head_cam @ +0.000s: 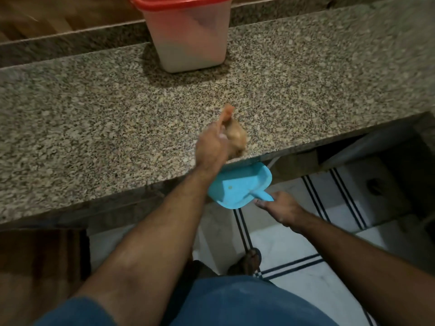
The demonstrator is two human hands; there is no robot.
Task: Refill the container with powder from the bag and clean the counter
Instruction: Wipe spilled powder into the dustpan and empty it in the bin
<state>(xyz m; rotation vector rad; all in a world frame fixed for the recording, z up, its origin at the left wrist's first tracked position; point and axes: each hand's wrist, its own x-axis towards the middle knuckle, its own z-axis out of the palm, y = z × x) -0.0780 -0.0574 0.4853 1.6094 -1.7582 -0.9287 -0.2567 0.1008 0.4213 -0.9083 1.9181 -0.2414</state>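
1. Head view: my right hand (277, 209) grips the blue dustpan (240, 184) by its handle, lip tucked just under the tabletop (94, 114) edge, I judge to catch swept powder.
2. My left hand (211, 147) clutches a blurred orange cloth (235, 135) at that edge.
3. Lidded container (188, 36) stands behind, well apart.

speckled granite slab (94, 118) runs across the frame w/ a raised granite ledge (70, 41) behind it, wood-grain surface (35, 15) past that. white tiled floor (306, 302) below, dark double stripes btwn tiles. brown wooden cabinet front (40, 267) at lower left. light is dim, warm.
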